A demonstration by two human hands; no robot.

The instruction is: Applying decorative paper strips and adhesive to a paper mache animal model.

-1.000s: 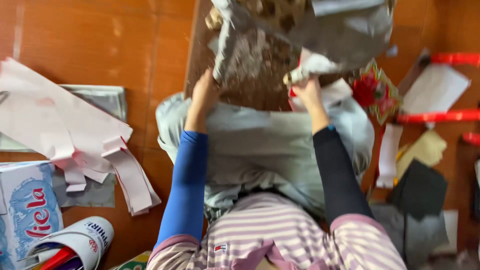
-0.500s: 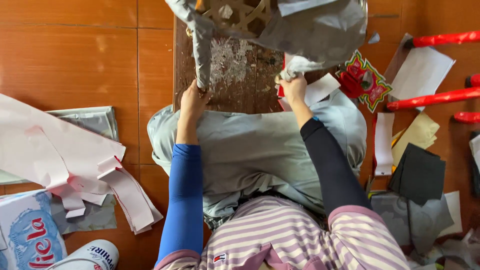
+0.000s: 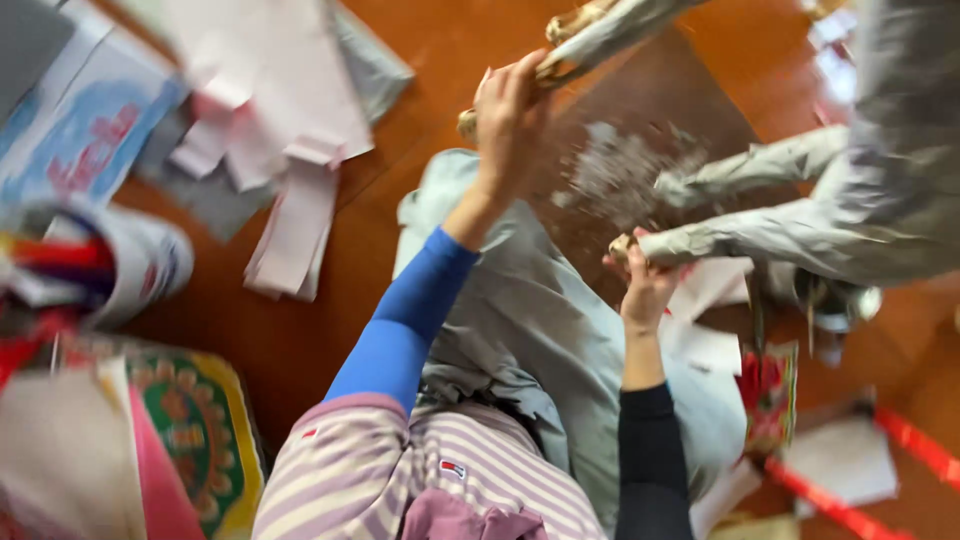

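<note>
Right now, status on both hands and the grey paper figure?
Left hand grips one rolled leg. Right hand grips another. Grey paper figure held above board. Nothing blocking.

Left hand raised, fingers clenched; right hand lower, fist closed, both forearms outstretched

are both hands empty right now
No, the left hand grips one paper-wrapped leg of a grey figure, and the right hand grips another wrapped leg.

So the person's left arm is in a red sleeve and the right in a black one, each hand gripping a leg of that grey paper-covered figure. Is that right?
Not quite. In the head view the left hand is on a blue sleeve, not red. The right hand does come from a black sleeve, and each hand grips a leg of the grey paper-covered figure.
</note>
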